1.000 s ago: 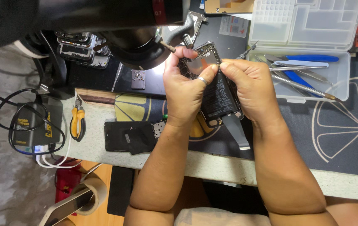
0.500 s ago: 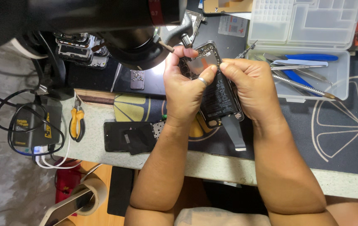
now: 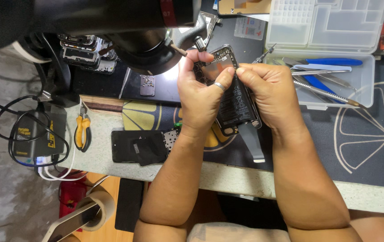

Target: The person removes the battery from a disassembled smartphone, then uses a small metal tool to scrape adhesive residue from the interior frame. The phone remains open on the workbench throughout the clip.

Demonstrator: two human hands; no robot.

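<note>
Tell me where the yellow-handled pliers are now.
In the head view, the yellow-handled pliers lie at the table's left end, between the black power adapter and the black phone back cover, left of the left hand.

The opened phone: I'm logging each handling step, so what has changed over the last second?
Nothing visibly changed. Both the left hand and right hand grip the opened phone above the mat as before; the pliers and tool tray lie untouched.

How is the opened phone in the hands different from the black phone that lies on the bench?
The opened phone is held above the mat by the left hand and the right hand; the black phone lies flat, untouched. The opened phone shows its battery and circuit parts; the black phone shows mostly a dark plate. Both are slim, dark rectangles without back covers.
</note>
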